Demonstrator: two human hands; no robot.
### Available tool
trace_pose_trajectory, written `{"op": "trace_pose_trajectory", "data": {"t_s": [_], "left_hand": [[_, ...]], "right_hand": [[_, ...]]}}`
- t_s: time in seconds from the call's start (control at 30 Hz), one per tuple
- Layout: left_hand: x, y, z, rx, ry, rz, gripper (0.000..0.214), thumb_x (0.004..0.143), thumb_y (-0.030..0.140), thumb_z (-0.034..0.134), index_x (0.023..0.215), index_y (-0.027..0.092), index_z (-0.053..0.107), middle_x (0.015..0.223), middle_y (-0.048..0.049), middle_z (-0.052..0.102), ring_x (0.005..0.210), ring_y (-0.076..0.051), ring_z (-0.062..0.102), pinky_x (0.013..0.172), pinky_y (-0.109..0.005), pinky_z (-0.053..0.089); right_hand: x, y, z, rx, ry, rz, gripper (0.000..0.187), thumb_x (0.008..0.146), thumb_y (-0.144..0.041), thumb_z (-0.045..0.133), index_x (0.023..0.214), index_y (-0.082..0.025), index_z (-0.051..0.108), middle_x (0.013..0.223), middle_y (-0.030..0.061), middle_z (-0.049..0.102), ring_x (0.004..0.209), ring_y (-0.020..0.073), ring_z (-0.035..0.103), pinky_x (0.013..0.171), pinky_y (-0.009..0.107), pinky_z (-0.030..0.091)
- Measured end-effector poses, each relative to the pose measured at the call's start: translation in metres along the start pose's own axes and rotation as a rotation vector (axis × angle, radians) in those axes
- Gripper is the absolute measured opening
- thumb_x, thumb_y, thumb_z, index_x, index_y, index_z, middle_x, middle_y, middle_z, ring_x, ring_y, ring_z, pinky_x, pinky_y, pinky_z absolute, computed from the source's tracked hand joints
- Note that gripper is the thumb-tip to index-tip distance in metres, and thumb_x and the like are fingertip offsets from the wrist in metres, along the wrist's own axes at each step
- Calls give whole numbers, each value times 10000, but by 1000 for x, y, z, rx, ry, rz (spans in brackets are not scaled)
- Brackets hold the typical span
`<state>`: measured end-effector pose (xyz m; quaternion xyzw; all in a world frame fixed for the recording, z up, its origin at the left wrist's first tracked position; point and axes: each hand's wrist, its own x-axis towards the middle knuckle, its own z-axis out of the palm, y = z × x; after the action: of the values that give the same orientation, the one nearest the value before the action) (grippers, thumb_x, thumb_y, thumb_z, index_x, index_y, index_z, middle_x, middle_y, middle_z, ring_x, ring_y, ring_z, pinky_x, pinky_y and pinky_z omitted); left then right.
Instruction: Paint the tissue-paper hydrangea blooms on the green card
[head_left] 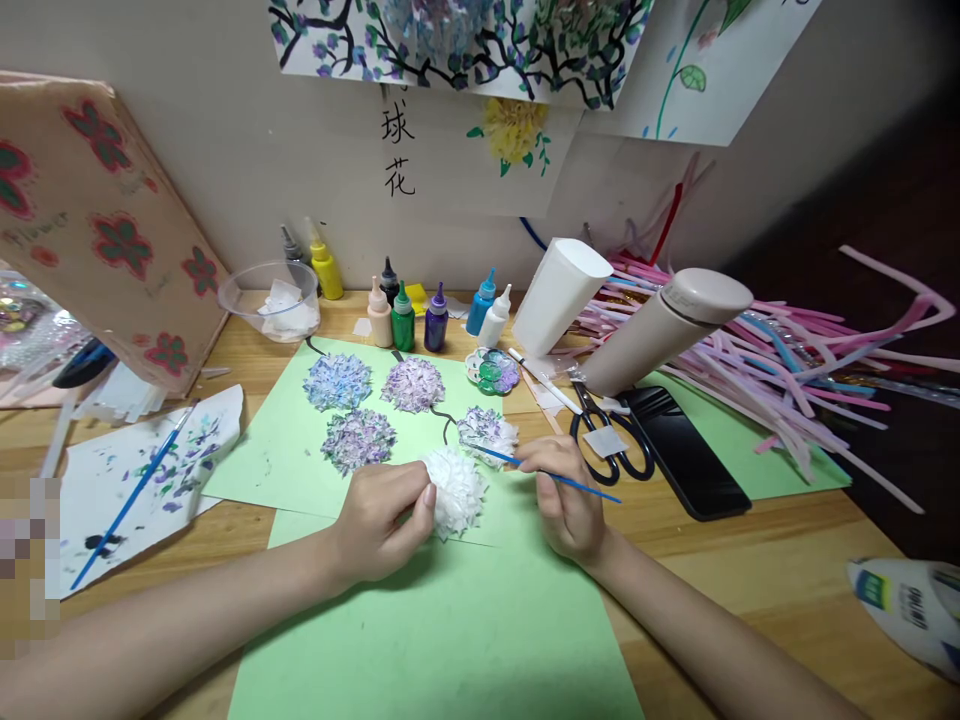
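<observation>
My left hand (391, 515) is closed, its fingers pinched at the left edge of a fluffy white paper flower (459, 492). My right hand (566, 495) grips a thin blue paintbrush (589, 488), whose tip points left toward a partly coloured white and purple paper flower (489, 430). Whether the bristles touch that flower cannot be made out. Behind my hands, a blue paper flower (337, 381), a lilac one (412, 384) and a darker purple one (358, 441) lie on green paper (262, 460). A flower-shaped paint palette (493, 371) smeared with green and purple sits beyond them.
Several paint bottles (436, 320) stand along the wall, beside a clear bowl (270, 300). To the right are scissors (613, 450), a black phone (686, 452), a tumbler (667, 330) and pipe cleaners (795, 370). Paint-marked paper (150, 490) with another brush lies left.
</observation>
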<state>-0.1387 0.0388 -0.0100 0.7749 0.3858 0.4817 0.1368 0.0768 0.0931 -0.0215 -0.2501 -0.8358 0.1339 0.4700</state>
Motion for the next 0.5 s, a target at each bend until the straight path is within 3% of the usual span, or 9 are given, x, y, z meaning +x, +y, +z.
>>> {"op": "trace_pose_trajectory", "data": {"t_s": [0.33, 0.5], "left_hand": [[2, 1, 0, 6, 3, 7, 313, 822, 32, 397, 606, 215, 264, 524, 59, 224, 437, -105, 220, 432, -272, 177], [1, 1, -1, 0, 2, 9, 308, 823, 30, 398, 615, 213, 263, 530, 58, 224, 437, -101, 224, 433, -269, 175]], "right_hand": [[-2, 2, 1, 49, 27, 81, 197, 877, -126, 347, 938, -217, 510, 810, 44, 613, 771, 197, 571, 692, 367, 441], [-5, 4, 0, 60, 142, 64, 186, 872, -132, 360, 946, -220, 507, 781, 30, 606, 751, 193, 571, 688, 359, 429]]}}
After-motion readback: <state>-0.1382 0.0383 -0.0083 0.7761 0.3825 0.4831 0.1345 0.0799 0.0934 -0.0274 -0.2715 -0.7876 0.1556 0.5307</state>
